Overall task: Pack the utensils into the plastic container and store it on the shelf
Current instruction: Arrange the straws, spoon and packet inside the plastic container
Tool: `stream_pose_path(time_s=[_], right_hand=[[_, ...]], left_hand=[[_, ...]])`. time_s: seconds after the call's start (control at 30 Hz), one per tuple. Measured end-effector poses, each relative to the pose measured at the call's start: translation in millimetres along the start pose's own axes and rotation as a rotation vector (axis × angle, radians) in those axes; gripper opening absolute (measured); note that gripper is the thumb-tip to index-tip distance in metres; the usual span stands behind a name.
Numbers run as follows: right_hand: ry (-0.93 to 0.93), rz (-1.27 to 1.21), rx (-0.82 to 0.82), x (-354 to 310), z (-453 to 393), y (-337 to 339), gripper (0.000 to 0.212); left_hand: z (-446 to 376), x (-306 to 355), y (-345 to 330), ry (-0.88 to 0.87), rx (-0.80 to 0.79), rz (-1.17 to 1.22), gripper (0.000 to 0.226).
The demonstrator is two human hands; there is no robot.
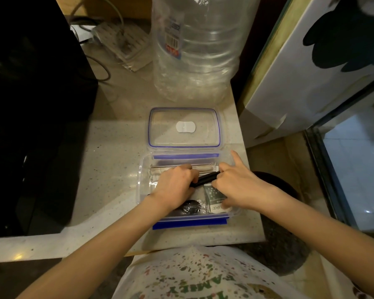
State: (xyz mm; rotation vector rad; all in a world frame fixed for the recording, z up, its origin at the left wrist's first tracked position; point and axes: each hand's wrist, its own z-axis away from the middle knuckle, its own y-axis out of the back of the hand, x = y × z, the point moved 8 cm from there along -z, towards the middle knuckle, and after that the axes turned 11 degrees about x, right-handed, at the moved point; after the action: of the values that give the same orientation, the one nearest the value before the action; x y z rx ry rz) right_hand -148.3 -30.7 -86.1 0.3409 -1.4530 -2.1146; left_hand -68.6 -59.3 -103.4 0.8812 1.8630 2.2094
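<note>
A clear plastic container (142, 182) with blue clips sits on the speckled counter near its front edge. Both my hands are inside it. My left hand (175, 186) and my right hand (235, 186) grip the two ends of a black utensil handle (206, 178), which lies slanted across the container. The right index finger points up past the far rim. Under the hands lie pale wrapped utensils (205, 168), a green packet (214, 196) and a black wrapped item (190, 207). The container's lid (184, 127), clear with a blue seal, lies flat just behind it.
A large clear water bottle (199, 46) stands behind the lid. A black appliance (30, 126) fills the left side. A power strip with cables (121, 39) lies at the back. A white refrigerator (311, 72) stands to the right, past the counter's edge (255, 201).
</note>
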Motion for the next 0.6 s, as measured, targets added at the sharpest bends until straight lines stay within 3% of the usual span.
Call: stream_pose_path(time_s=[0.6], right_hand=[[-0.009,-0.025,0.078,8.8,2.3,1.8,0.032]], left_hand=[[4.0,-3.6,7.1,-0.049,0.061,0.146,0.022]])
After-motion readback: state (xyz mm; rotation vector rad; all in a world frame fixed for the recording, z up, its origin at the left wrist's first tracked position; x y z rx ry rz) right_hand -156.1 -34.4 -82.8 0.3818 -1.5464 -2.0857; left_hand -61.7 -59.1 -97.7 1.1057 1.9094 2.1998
